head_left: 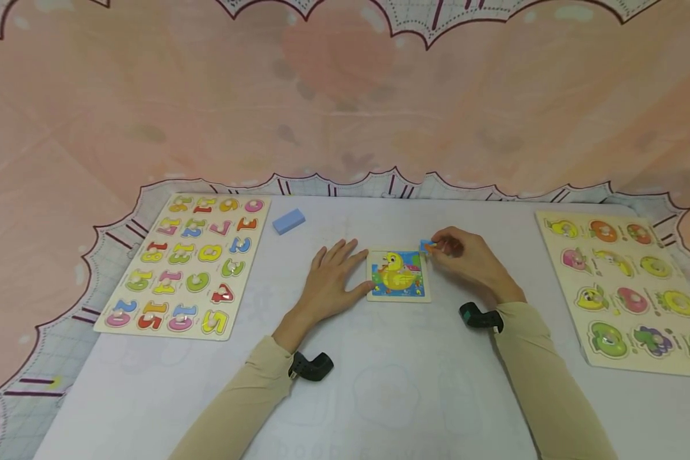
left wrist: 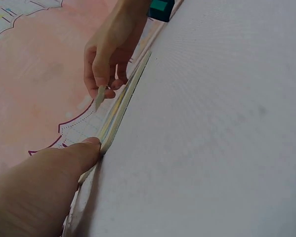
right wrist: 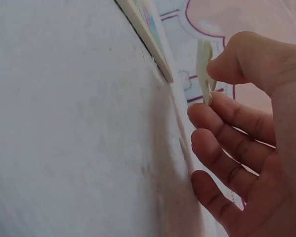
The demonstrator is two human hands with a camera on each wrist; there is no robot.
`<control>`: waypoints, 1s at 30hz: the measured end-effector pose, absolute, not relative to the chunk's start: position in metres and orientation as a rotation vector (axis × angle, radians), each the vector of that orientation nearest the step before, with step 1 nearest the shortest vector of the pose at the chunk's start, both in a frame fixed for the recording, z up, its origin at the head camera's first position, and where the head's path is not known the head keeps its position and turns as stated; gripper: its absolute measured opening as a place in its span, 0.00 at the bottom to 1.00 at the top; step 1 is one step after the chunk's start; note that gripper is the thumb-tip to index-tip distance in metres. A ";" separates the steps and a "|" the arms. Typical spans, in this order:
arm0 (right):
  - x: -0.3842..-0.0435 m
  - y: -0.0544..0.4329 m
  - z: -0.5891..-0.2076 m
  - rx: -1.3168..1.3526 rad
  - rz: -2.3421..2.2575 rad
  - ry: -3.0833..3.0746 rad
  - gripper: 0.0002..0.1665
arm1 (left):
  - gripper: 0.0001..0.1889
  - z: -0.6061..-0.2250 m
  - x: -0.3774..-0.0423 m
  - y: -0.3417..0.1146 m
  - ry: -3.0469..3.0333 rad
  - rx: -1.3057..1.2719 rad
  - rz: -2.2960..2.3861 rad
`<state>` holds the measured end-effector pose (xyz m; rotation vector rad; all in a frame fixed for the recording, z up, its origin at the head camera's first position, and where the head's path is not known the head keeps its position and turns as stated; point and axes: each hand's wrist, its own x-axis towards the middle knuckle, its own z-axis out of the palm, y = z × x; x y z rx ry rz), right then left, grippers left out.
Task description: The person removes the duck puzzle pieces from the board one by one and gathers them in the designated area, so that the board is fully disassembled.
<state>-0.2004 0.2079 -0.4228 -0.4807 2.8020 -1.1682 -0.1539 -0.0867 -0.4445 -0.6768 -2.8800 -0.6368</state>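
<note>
Puzzle piece (head_left: 426, 246), blue and orange, is pinched between thumb and fingers of the right hand (head_left: 467, 260), raised clear of the duck puzzle (head_left: 399, 299) near its far right corner. The puzzle's left edge is touched by the thumb of the left hand (head_left: 332, 281), whose fingers are spread. The puzzle is placed on the white table (head_left: 391, 358), between a number board (head_left: 200, 333) and a fruit board (head_left: 632, 363).
</note>
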 end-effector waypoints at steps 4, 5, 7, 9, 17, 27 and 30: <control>-0.200 0.215 -0.424 -0.472 -1.154 2.791 0.16 | 0.33 -0.445 -0.153 -0.087 -2.881 -0.677 -0.633; -0.200 0.216 -0.425 -0.459 -1.146 2.786 0.17 | 0.33 -0.445 -0.153 -0.087 -2.882 -0.677 -0.631; -0.200 0.219 -0.425 -0.455 -1.128 2.783 0.18 | 0.33 -0.446 -0.153 -0.087 -2.885 -0.677 -0.626; -0.200 0.222 -0.426 -0.463 -1.104 2.795 0.18 | 0.33 -0.446 -0.152 -0.087 -2.882 -0.680 -0.626; -0.200 0.228 -0.427 -0.544 -1.078 2.835 0.17 | 0.33 -0.445 -0.152 -0.086 -2.878 -0.682 -0.636; -0.202 0.229 -0.426 -0.527 -1.031 2.821 0.19 | 0.33 -0.443 -0.154 -0.087 -2.885 -0.684 -0.622; -0.203 0.228 -0.425 -0.559 -1.009 2.831 0.18 | 0.33 -0.444 -0.154 -0.087 -2.892 -0.681 -0.622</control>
